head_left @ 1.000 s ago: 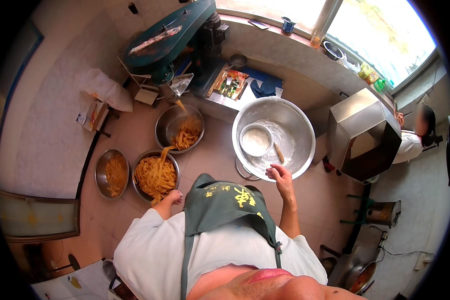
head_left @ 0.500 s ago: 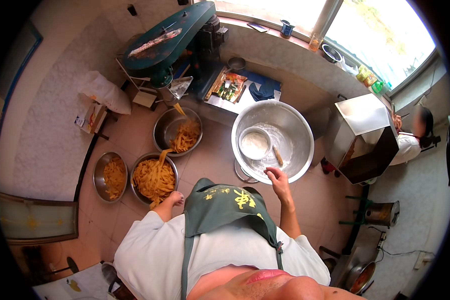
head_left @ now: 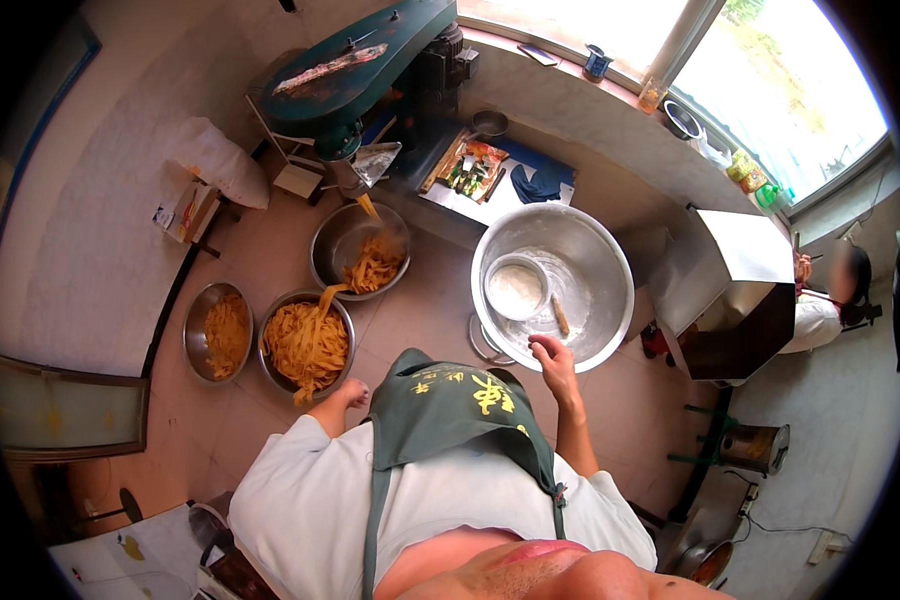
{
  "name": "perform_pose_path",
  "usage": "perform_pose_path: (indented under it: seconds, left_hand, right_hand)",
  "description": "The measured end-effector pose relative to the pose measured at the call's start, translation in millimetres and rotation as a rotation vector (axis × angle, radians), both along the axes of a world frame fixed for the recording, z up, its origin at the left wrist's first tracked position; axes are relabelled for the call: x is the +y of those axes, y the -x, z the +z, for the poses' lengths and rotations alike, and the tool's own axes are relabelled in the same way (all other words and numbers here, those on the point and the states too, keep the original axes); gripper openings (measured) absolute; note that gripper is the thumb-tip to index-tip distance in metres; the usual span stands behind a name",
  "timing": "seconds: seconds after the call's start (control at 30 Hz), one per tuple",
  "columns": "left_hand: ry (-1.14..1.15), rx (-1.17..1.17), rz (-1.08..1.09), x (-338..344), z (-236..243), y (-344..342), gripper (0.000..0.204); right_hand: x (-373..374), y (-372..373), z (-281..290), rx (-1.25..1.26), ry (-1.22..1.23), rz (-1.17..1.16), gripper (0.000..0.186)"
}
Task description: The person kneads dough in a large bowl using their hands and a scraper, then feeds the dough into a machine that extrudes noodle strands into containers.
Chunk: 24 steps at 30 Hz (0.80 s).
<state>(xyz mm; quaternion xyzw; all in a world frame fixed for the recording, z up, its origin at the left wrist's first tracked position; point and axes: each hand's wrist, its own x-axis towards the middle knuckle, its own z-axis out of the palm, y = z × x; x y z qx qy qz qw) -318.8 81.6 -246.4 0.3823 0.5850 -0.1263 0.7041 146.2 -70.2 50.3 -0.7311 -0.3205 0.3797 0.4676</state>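
Note:
My left hand (head_left: 352, 393) hangs low beside the apron, fingers curled in, with no object visible in it. Nearest to it is a steel bowl (head_left: 348, 365) heaped with wide yellow dough strips (head_left: 305, 340). At the near rim of a big steel basin (head_left: 610, 330), my right hand (head_left: 554, 358) is held with fingers loosely apart and holds nothing. Inside that basin are a smaller bowl of white flour (head_left: 516, 291) and a wooden-handled tool (head_left: 560, 314). A strip trails from the heaped bowl into another steel bowl (head_left: 332, 245) under the green machine's (head_left: 355, 60) spout.
A third bowl of strips (head_left: 227, 335) sits at the left. Against the wall leans a white sack (head_left: 220, 160). Right of the basin stands a metal cabinet (head_left: 735, 250), with another person (head_left: 820, 320) behind it. A stool (head_left: 740, 445) is at the lower right.
The whole view has shifted slightly, so the machine and window sit a bit farther right. My hands keep nearly the same places by the bowl and basin.

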Motion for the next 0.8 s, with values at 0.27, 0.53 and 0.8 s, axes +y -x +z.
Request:
perform_pose_path:
  seconds: [0.27, 0.53, 0.8]
  left_hand:
    - [-0.043, 0.025, -0.043, -6, 11, -9, 0.013]
    - [-0.034, 0.057, -0.026, -6, 9, -3, 0.012]
    - [-0.056, 0.100, -0.008, -10, 5, -3, 0.012]
  right_hand:
    - [3, 2, -6, 0.160, -0.074, -0.056, 0.034]
    - [2, -12, -17, -0.275, -0.028, 0.065, 0.035]
    - [1, 2, -6, -0.105, 0.048, 0.005, 0.032]
